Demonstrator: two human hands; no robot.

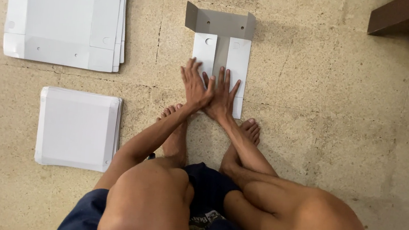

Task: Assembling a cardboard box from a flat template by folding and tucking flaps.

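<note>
White cardboard box blank (231, 56) lies on the stone floor (317, 117) before my feet, and I press my left hand (195, 87) and right hand (222, 97), both flat and open, on its folded flaps.

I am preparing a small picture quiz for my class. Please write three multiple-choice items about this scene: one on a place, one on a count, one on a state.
1. Where do both hands rest?
A. on the folded cardboard sheet
B. on the knees
C. on the far stack

2. How many stacks of flat sheets lie to the left?
A. one
B. two
C. four

3. How are the hands?
A. fists
B. flat, fingers spread
C. gripping a tool

Answers:
1 A: left hand and right hand press the folded cardboard sheet.
2 B: far stack, near stack.
3 B: palms down.
</note>
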